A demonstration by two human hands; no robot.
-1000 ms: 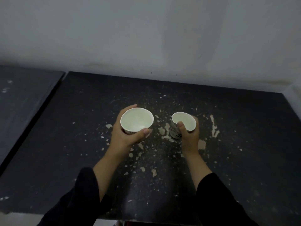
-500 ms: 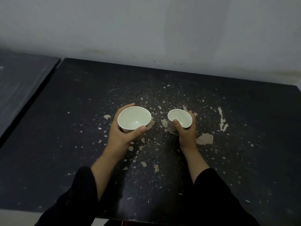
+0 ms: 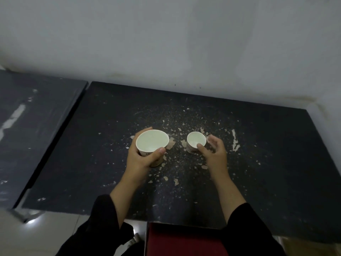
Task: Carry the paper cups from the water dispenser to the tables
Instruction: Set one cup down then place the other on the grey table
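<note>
Two white paper cups are over a dark, paint-flecked table (image 3: 92, 145). My left hand (image 3: 142, 161) is wrapped around the nearer left cup (image 3: 152, 141), thumb on its front and fingers behind. The smaller-looking right cup (image 3: 196, 142) stands upright on the table. My right hand (image 3: 214, 154) is beside it with fingers spread apart; only the thumb tip rests at the cup's rim. Both forearms reach in from the bottom in black sleeves.
A grey wall (image 3: 166, 43) rises right behind the table. A second dark table (image 3: 27, 126) adjoins on the left across a narrow gap. A dark red seat (image 3: 184, 241) sits under the table's near edge, with pale tiled floor (image 3: 36, 237) at lower left.
My right hand has opened and come off the right cup, which now stands on the table. My left hand still holds its cup. The camera has pulled back slightly.
</note>
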